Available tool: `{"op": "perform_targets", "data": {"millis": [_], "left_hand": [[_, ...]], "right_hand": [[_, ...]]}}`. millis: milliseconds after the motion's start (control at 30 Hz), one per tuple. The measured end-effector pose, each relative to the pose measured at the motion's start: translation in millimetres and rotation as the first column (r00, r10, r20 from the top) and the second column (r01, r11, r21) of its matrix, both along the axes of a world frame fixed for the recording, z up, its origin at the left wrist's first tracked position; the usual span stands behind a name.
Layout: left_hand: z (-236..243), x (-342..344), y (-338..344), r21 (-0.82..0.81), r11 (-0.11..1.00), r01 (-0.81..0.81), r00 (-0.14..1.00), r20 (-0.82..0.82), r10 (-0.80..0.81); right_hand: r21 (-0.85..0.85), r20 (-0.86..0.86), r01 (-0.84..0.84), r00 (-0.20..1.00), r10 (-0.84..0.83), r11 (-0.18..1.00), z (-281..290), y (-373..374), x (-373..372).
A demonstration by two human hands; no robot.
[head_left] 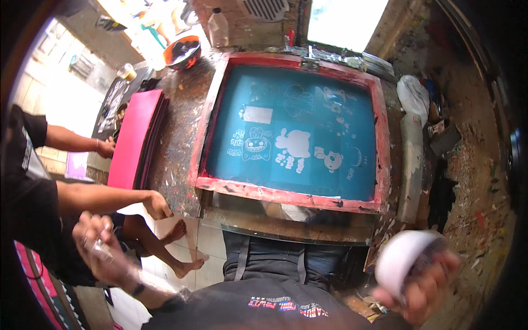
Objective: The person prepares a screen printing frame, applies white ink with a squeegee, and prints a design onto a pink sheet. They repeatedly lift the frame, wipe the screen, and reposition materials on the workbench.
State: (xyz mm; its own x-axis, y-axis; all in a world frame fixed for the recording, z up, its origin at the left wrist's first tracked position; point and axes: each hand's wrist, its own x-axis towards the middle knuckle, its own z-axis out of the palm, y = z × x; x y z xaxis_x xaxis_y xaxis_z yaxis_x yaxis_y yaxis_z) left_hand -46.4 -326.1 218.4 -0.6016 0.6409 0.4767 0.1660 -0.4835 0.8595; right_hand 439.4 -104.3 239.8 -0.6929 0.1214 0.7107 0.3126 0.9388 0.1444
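Note:
My right hand (426, 289), at the lower right, is closed round a white roll (400, 258) that looks like wide tape; motion blurs it. At the lower left my left hand (104, 247) is raised with its fingers curled together. Something small, clear and shiny glints at those fingers, too blurred to name. Between and beyond my hands lies a screen-printing frame (385, 148) of reddish-pink wood. Its teal mesh (313, 82) carries several pale cartoon figures and a whitish rectangle. Both hands are apart from the frame.
A co-worker's arms (104, 199) reach in from the left, beside a stack of pink sheets (135, 137). An orange-rimmed bowl (181, 55) and a clear bottle (218, 27) stand at the back. Hinge clamps (309, 63) hold the frame's far edge; a glass edge (297, 234) lies nearest me.

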Motion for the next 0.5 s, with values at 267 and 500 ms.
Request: {"op": "perform_targets", "data": {"millis": [267, 500], "left_hand": [[-17, -4, 19, 0.345, 0.931, 0.122, 0.986, 0.064, -0.153], [-43, -41, 15, 0.262, 0.929, 0.263, 0.941, 0.142, -0.307]], "right_hand": [[-0.083, 0.207, 0.114, 0.974, -0.095, 0.99, 2, 0, -1], [-0.428, 0.278, 0.027, 0.955, 0.104, 0.903, -210, -15, -51]]}}
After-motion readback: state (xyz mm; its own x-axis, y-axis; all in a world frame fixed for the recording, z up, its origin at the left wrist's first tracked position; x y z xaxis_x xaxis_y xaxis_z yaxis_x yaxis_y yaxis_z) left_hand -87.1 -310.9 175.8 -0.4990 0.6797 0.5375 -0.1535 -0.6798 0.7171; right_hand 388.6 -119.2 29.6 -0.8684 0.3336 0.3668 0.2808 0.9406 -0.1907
